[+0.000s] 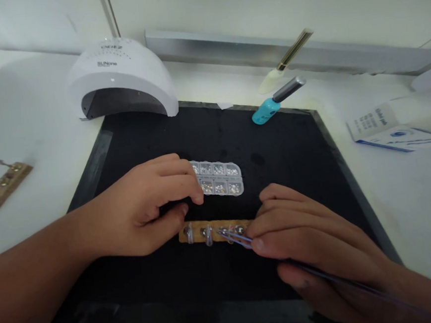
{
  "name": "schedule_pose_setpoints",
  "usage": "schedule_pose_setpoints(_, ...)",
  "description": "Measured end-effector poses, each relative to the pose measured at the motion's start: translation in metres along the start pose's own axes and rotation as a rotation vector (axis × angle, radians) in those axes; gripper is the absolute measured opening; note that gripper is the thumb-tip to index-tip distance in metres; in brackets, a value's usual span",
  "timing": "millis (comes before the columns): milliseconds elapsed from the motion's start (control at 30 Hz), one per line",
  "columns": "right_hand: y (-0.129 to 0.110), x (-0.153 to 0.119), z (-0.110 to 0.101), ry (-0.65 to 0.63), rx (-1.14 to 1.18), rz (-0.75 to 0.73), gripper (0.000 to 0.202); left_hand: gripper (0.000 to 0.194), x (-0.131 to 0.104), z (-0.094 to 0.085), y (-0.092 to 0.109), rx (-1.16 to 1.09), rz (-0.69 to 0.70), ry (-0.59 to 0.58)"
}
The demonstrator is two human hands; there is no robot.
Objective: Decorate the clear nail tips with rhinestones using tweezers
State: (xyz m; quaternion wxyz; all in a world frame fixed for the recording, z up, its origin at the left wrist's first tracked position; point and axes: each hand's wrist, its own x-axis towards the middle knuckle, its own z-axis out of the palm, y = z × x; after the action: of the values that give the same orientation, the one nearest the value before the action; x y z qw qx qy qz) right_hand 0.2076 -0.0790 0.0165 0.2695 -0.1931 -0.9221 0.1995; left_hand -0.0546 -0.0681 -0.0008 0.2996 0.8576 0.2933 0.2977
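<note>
My right hand (299, 229) grips purple tweezers (240, 239), whose tips are over the middle of a wooden strip (216, 238). Clear nail tips (208, 235) sit on round metal holders along this strip, and my right fingers cover its right end. My left hand (144, 202) is bent with a gap between thumb and fingers, and I see nothing in it. Its thumb is by the strip's left end, while its index finger overlaps the left part of a clear compartment case (241, 179) of small shiny rhinestones.
A white nail lamp (134, 73) stands at the back left. Near the mat's back edge are a turquoise polish bottle (266, 111) and a pale gold-capped bottle (271, 80). Another holder strip (7, 190) lies left of the black mat (221, 136); a printed packet (376, 124) is at right.
</note>
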Motion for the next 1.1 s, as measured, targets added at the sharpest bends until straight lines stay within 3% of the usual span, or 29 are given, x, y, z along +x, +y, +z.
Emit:
schedule_pose_setpoints(500, -0.002, -0.001, -0.001, 0.001, -0.021, 0.024, 0.021, 0.028, -0.001, 0.000, -0.001, 0.014, -0.008, -0.009)
schedule_pose_setpoints(733, 0.009, 0.000, 0.009, 0.089, 0.066, -0.084, 0.019, 0.028, 0.000, -0.001, 0.001, 0.018, -0.016, -0.011)
schedule_pose_setpoints(1000, 0.005, -0.001, 0.008, 0.077, 0.060, -0.081, 0.021, 0.028, 0.000, 0.000, 0.000, 0.018, -0.005, -0.006)
schedule_pose_setpoints(1100, 0.001, -0.001, 0.006, 0.038, 0.033, -0.018, 0.022, 0.028, 0.000, -0.001, 0.000, 0.013, 0.005, 0.000)
